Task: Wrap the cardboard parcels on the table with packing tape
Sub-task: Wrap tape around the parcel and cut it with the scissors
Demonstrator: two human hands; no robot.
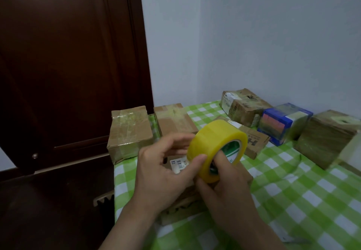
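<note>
Both hands are closed on the roll of packing tape (pixel 214 142), held just above a cardboard parcel (pixel 181 208). The left hand (pixel 166 169) pinches the roll's outer band between thumb and fingers. The right hand (pixel 226 189) hooks a finger into the core from below. No strip is drawn off yet, so the loose end is probably still being sought.

That parcel shows plain matt cardboard and a barcode label (pixel 178 164), and looks unwrapped. Beyond the left hand, a squat taped box (pixel 129 132) and a flatter taped box (pixel 172 122) already carry glossy, wrinkled bands. Beyond the right hand, a blue carton (pixel 283 122) and a brown cube (pixel 328 138) have a filmy sheen. So most of the work seems done.

The roll is translucent yellow, smooth and thick. The bench (pixel 293 191) wears a green-and-white checked cloth.
</note>
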